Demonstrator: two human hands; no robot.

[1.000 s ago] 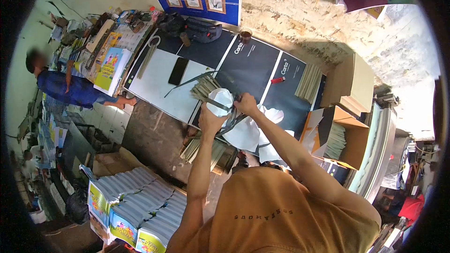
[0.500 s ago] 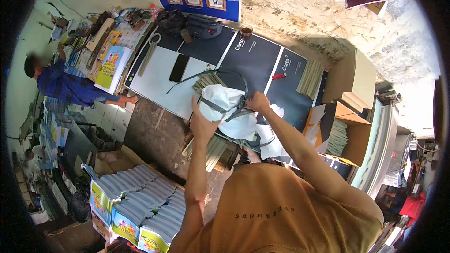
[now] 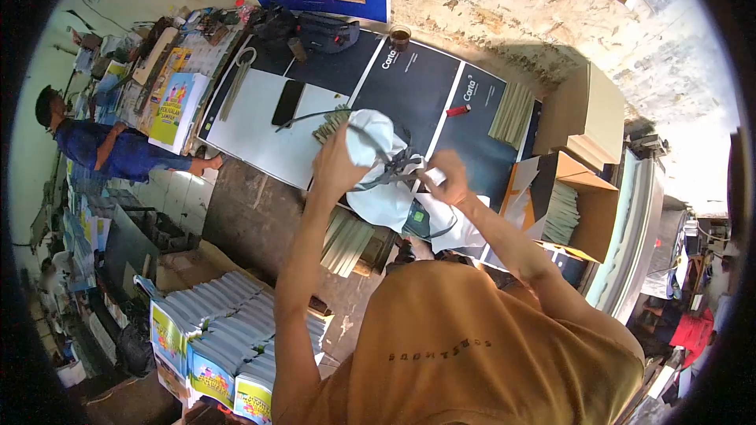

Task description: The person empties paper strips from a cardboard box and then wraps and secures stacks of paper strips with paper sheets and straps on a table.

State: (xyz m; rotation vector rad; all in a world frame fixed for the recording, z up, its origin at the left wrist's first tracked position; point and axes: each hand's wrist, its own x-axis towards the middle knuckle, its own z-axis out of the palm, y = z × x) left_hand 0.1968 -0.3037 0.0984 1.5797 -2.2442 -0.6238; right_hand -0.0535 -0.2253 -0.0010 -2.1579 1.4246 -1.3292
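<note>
A white-wrapped bundle point(image 3: 370, 132) with dark strapping round it is tilted up at the front edge of the worktable. My left hand point(image 3: 339, 164) grips its left side, the fingers partly hidden behind the white wrapping. Dark strap point(image 3: 403, 164) is gathered in a tangle on the bundle's right side. There my right hand point(image 3: 446, 179) is closed, thumb and fingers pinched at the strap end. Loose white sheet point(image 3: 382, 206) hangs below the bundle. Behind it lies a stack of thin greenish booklets point(image 3: 329, 124).
On the worktable point(image 3: 260, 138) are a black phone point(image 3: 288, 102), a red lighter point(image 3: 457, 111), a glass of dark drink point(image 3: 399, 38) and a stack of booklets point(image 3: 513, 114). An open carton point(image 3: 594, 216) stands right. Printed books point(image 3: 228, 330) are piled lower left. A person point(image 3: 102, 145) sits at left.
My left hand has gone from open beside the bundle to gripping it, and the bundle is tipped up. My right hand has shifted slightly, staying at the strap. The view has shifted a little.
</note>
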